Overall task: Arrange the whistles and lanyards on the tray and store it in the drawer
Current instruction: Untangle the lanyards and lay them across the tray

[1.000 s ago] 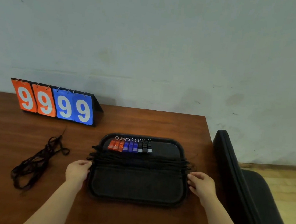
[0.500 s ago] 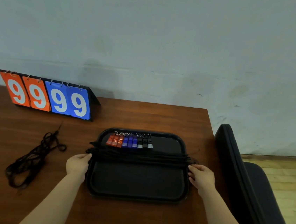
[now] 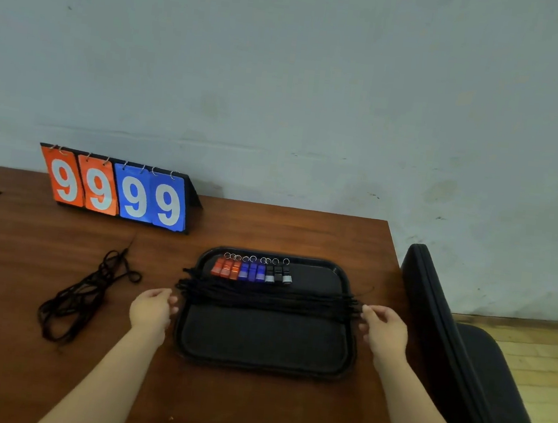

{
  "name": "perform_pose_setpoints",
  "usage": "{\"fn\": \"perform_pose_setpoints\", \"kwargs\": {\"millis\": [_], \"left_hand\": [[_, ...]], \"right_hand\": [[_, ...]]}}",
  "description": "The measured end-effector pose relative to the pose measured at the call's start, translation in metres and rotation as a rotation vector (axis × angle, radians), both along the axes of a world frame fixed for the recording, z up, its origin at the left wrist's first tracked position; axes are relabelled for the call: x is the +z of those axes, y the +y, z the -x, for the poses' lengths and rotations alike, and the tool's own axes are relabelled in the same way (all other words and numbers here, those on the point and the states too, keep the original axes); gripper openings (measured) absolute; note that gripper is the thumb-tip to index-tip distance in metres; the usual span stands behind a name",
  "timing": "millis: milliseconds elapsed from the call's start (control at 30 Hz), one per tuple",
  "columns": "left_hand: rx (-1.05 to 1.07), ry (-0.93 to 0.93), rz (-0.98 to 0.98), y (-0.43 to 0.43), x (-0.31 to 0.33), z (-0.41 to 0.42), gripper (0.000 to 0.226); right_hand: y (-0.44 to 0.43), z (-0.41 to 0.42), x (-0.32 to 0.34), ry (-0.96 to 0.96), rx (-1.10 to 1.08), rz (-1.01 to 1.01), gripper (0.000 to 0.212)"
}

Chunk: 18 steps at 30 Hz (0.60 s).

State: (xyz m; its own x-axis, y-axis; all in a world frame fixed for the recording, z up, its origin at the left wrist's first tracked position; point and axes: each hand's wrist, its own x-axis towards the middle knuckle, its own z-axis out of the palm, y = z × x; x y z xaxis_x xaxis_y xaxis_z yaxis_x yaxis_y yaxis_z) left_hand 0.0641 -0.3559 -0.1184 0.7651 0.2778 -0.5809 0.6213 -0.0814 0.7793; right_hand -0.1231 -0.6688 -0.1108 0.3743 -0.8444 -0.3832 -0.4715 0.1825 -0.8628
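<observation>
Wooden table surface set against a plain grey wall carries the work. The black tray lies at the middle of the near half, with its long axis running left to right across the person. A row of red, blue and black whistles sits side by side along the far edge of the tray, toward its left end, rings pointing away. The bundle of black lanyards is stretched along the tray's long axis just in front of the whistles, with its ends overhanging both short sides. The left hand sits just beside the left short side, and the right hand just beside the right short side, so each is equally near its own end of the tray. The left fingers are loosely curled and a strip of bare wood shows between them and the rim; this hand appears to hold nothing. The right fingertips reach the overhanging lanyard ends; whether they pinch the cord or only touch it cannot be told. A second tangle of black cord lies on the table well to the left of the tray, nearer the left hand. A flip scoreboard stands at the far left and a dark chair stands off the right edge. No drawer is in view.
</observation>
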Motion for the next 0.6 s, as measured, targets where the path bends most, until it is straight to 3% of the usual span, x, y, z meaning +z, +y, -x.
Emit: {"fn": "perform_pose_setpoints", "kwargs": {"millis": [200, 433, 600], "left_hand": [[-0.108, -0.075, -0.065, 0.027, 0.007, 0.019, 0.025], [-0.073, -0.002, -0.057, 0.090, 0.003, 0.027, 0.018], [-0.155, -0.029, -0.219, 0.140, -0.003, 0.027, 0.023]], "right_hand": [[0.043, -0.023, 0.009, 0.007, 0.198, -0.011, 0.009], [0.115, -0.068, 0.006, 0.052, 0.481, -0.018, 0.013], [0.170, -0.100, 0.011, 0.098, 0.719, -0.010, 0.013]]}}
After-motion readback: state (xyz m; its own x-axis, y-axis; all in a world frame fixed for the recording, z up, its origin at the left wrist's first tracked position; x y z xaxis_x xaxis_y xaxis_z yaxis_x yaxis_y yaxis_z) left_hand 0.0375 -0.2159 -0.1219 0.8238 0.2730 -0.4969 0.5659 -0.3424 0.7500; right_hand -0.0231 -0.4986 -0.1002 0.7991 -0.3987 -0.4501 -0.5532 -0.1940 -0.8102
